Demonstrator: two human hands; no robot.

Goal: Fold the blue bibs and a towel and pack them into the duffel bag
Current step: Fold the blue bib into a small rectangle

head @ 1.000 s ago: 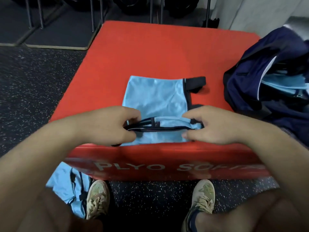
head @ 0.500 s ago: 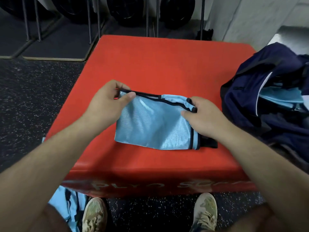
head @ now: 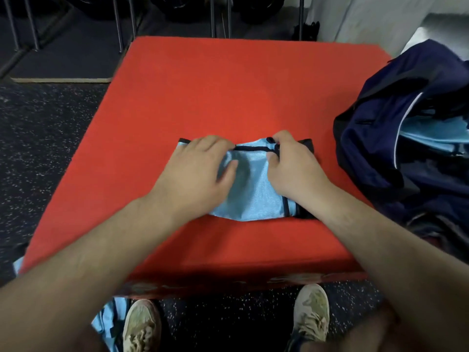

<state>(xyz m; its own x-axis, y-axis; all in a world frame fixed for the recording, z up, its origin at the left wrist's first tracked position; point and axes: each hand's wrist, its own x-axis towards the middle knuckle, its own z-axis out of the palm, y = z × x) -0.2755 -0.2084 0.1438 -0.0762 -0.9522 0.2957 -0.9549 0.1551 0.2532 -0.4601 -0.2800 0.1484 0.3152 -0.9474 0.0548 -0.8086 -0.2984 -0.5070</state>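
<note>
A light blue bib with black trim lies folded on the red plyo box, near its front middle. My left hand rests flat on the bib's left part, fingers reaching its far edge and thumb on the fabric. My right hand pinches the black-trimmed far edge at the bib's right side, fingers curled. The navy duffel bag sits open at the box's right edge, with light blue fabric showing inside. No towel is in view.
More light blue bibs lie on the speckled black floor by my left shoe. My two shoes stand in front of the box. Metal rack legs and dark mats are beyond the box's far side.
Both hands carried the bib's near edge up and over to the far edge, folding it in half. The left hand went from pinching the edge to lying flat on it.
</note>
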